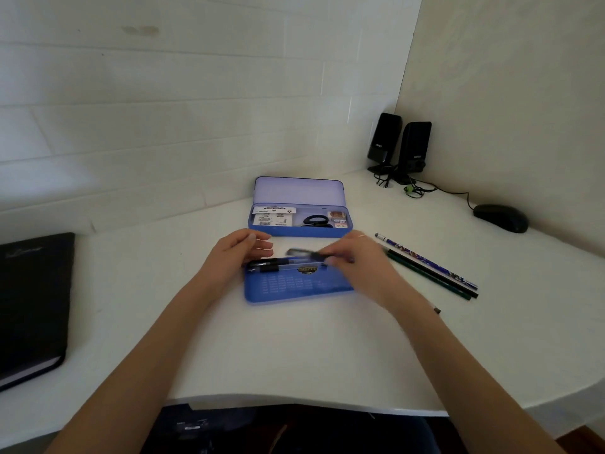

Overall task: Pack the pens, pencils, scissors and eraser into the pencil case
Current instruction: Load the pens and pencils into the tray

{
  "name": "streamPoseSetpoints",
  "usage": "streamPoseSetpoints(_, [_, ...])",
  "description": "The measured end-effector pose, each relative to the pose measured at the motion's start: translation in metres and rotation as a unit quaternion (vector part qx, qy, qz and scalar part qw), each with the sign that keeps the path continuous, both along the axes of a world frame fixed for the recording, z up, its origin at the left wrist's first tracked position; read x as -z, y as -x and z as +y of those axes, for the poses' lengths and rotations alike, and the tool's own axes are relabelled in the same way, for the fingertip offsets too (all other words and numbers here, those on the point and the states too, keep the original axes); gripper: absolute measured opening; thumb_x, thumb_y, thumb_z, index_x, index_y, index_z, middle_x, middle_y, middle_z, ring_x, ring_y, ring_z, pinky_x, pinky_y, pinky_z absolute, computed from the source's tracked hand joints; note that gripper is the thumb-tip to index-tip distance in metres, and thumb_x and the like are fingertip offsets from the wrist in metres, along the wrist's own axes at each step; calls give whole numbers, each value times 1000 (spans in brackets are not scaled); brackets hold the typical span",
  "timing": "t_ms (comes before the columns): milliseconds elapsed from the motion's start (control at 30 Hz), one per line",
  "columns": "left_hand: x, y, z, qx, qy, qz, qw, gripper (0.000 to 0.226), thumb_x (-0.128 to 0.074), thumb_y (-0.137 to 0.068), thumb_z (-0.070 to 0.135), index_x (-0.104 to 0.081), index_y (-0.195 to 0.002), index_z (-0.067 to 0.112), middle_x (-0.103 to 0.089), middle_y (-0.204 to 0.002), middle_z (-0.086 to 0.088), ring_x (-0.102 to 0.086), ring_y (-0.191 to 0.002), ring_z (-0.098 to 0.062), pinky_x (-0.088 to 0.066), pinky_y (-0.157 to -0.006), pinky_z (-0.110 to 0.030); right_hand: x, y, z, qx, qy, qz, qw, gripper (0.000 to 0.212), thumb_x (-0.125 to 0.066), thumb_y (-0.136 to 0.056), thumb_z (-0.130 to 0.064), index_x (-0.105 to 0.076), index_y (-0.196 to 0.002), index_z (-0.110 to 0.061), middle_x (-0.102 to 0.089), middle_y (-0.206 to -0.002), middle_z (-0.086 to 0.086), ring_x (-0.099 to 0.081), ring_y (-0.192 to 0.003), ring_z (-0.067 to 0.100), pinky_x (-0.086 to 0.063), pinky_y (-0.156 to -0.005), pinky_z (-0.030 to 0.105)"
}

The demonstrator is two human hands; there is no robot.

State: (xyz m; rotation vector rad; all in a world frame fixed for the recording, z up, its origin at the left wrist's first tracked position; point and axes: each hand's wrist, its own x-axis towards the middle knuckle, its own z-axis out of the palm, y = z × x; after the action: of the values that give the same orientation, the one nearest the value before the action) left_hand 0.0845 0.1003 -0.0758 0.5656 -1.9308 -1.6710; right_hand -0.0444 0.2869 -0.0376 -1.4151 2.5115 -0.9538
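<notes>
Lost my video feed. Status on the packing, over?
Right hand pinching a blurred pen; left hand open by pens on blue tray. Scissors already in pencil case. Pencils still on desk. Nothing blocking.

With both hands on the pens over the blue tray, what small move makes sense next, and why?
Probably carry the blurred pen in the right hand forward into the open pencil case. Scissors already lie inside, while the pencils wait on the desk.

No legible text; speaker (383,139) logo and labels too blurred
</notes>
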Motion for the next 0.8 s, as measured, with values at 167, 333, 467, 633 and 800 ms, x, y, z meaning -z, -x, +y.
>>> streamPoseSetpoints(167, [-1, -2, 0, 23, -3, -13, 1000, 28, -41, -99, 20, -65, -104, 6, -70, -102, -7, -69, -89, -8, -52, -77, -12, 16, -28, -41, -100, -70, 19, 992, 25, -62, -85, -13, -69, -109, -16, -54, -96, 6, -48, -85, 15, -40, -70, 21])
streamPoseSetpoints(333, [-2, -2, 0, 28, -10, -13, 999, 29, -42, -98, 17, -65, -105, 2, -70, -102, -7, -69, -91, -10, -50, -75, -11, 17, -29, -49, -28, -6, 13, 999, 15, -71, -76, -19, -59, -85, -21, -61, -88, 0, -55, -85, 19, -48, -78, 37])
streamPoseSetpoints(467, [-2, -2, -1, 35, -9, -13, 999, 29, -39, -99, 13, -65, -104, 1, -70, -103, -8, -69, -84, -4, -50, -74, -10, 5, -6, -28, 20, 47, -1, 999, 9, -66, -81, -20, -59, -78, -25, -60, -80, -9, -56, -78, 10, -49, -78, 34])
streamPoseSetpoints(633, [0, -2, -4, 43, 1, -20, 999, 27, -39, -97, 8, -66, -102, 5, -70, -103, -4, -68, -87, -3, -50, -79, -11, -3, 43, 25, 132, -10, 0, 991, 7, -67, -79, -23, -65, -79, -29, -64, -79, -10, -59, -79, 11, -49, -79, 34])
streamPoseSetpoints(800, [2, -3, -6, 91, 43, -46, 994, 49, -41, -78, -24, -66, -96, 15, -70, -103, 3, -66, -95, 0, -49, -81, -13, 7, 64, 64, 186, -77, -40, 979, 13, -68, -80, -22, -73, -92, -20, -66, -92, 0, -57, -86, 13, -43, -76, 27])
